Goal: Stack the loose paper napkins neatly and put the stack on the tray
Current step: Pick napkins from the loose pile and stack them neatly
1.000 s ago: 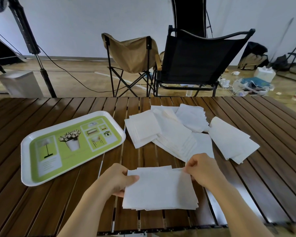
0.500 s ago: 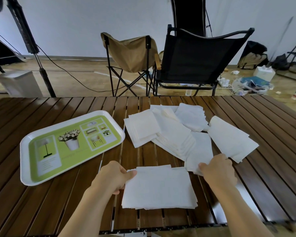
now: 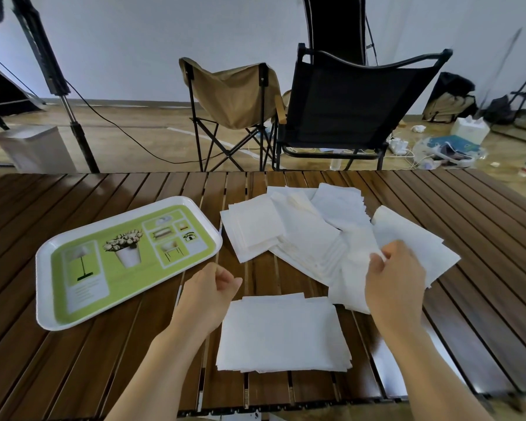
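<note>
A squared stack of white napkins [image 3: 281,332] lies near the table's front edge. Behind it, loose white napkins [image 3: 304,235] spread in overlapping piles across the middle of the table. My right hand [image 3: 395,281] pinches the edge of a loose napkin [image 3: 351,278] at the right of that spread. My left hand [image 3: 208,296] hovers just left of the stack's far corner, fingers loosely curled, holding nothing. The green and white tray [image 3: 47,317] sits to the left with no napkins on it.
The slatted wooden table [image 3: 119,375] fills the foreground. Beyond its far edge stand a tan folding chair [image 3: 234,95] and a black folding chair [image 3: 353,101]. A light stand [image 3: 73,123] rises at the back left. Clutter lies on the floor at right.
My left hand let go of the stack and lifted off to its left. My right hand moved up and right from the stack and took hold of a loose napkin.
</note>
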